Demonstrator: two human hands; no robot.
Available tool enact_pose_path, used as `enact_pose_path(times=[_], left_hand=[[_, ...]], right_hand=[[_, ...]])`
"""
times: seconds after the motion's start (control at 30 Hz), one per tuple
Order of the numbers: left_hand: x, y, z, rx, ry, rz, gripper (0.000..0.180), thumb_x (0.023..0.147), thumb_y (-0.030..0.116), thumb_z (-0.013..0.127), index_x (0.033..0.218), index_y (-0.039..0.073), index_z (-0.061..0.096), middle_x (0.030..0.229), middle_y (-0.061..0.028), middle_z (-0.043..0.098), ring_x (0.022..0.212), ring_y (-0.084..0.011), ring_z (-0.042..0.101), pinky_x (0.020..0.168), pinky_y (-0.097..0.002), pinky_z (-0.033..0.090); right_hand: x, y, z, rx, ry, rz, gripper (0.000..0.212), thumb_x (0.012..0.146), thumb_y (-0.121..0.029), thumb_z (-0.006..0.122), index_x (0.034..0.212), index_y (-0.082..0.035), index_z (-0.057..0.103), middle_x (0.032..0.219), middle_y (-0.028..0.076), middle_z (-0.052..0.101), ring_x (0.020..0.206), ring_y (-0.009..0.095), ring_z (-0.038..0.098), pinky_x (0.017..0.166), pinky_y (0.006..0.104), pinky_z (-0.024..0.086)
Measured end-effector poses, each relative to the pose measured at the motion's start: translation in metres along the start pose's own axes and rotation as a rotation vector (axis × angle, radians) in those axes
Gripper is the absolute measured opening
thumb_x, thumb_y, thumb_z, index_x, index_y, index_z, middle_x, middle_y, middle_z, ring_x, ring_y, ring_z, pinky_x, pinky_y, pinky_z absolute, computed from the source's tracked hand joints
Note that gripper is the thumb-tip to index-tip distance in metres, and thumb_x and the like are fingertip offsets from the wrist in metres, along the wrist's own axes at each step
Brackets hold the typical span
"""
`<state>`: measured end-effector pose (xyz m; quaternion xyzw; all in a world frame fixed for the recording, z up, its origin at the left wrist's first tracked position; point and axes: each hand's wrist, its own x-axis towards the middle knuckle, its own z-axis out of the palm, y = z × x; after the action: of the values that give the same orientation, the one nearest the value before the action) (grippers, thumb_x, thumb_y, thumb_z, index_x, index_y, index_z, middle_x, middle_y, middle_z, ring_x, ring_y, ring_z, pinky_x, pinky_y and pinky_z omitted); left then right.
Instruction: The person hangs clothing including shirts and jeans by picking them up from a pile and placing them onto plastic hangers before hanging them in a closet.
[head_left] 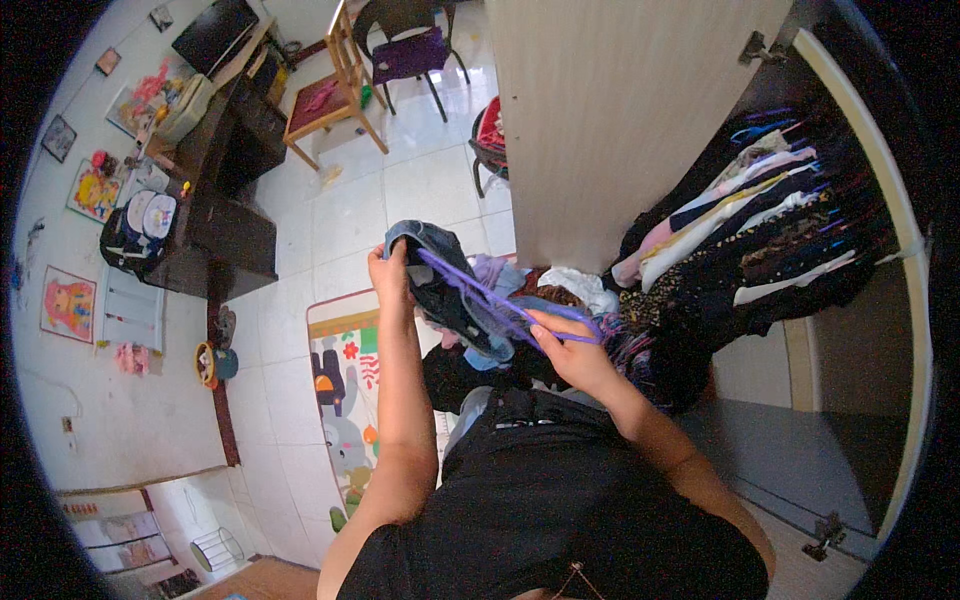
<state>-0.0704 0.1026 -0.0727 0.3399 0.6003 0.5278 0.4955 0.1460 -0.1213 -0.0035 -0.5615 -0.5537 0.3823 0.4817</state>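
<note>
In front of me, my left hand (391, 277) grips the waistband of a dark blue denim garment (437, 300), which hangs down below it. Closed around one end of a purple clothes hanger (470, 287) is my right hand (574, 352). The hanger slants from that hand up to the left, and its far end reaches into the top of the denim. Whether it is fastened to the cloth I cannot tell. Below and behind both hands lies a heap of mixed clothes (580, 287), partly covered by the garment and my right hand.
On the right stands an open wardrobe with a pale door (630, 120) and a row of hanging clothes (740, 215). A patterned play mat (345, 400) lies on the tiled floor. Farther off are a wooden chair (325, 105), a dark chair (410, 55) and a dark desk (225, 240).
</note>
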Motion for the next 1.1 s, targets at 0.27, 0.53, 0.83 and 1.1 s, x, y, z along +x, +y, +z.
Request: enact_pose_path(times=[0.27,0.53,0.83,1.1], left_hand=[[-0.071,0.033,0.034,0.623,-0.005,0.359,0.047,0.073,0.032,0.068,0.104,0.003,0.049,0.091,-0.0188,0.061,0.084,-0.0319,0.059,0.076,-0.0363,0.044],[-0.113,0.062,0.031,0.511,-0.088,0.413,0.035,0.071,0.002,0.059,0.105,0.005,0.049,0.073,-0.0077,0.055,0.068,-0.0159,0.052,0.064,-0.0267,0.042],[-0.094,-0.039,0.003,0.641,0.054,0.636,0.039,0.063,0.001,0.06,0.1,0.003,0.048,0.087,-0.014,0.045,0.081,-0.0286,0.047,0.072,-0.0358,0.041],[-0.106,-0.07,-0.013,0.756,-0.144,0.402,0.028,0.071,0.013,0.061,0.092,0.003,0.046,0.074,-0.0195,0.057,0.071,-0.039,0.057,0.064,-0.044,0.044]], right_hand=[[0.026,-0.005,0.028,-0.223,0.041,-0.003,0.025,0.082,-0.021,0.055,0.103,-0.008,0.061,0.078,0.019,0.061,0.069,0.033,0.061,0.059,0.038,0.047],[0.04,-0.016,0.023,0.072,0.299,-0.125,0.026,0.086,-0.012,0.052,0.108,0.002,0.057,0.082,0.005,0.063,0.071,0.01,0.055,0.063,0.0229,0.044],[0.027,-0.084,0.009,0.746,0.129,-0.046,0.037,0.091,-0.015,0.045,0.124,0.002,0.042,0.055,-0.008,0.031,0.044,0.001,0.026,0.039,0.0182,0.019],[0.074,-0.095,0.021,0.894,0.272,-0.082,0.038,0.091,-0.014,0.042,0.126,0.001,0.038,0.053,-0.007,0.019,0.04,0.002,0.019,0.035,0.0188,0.016]])
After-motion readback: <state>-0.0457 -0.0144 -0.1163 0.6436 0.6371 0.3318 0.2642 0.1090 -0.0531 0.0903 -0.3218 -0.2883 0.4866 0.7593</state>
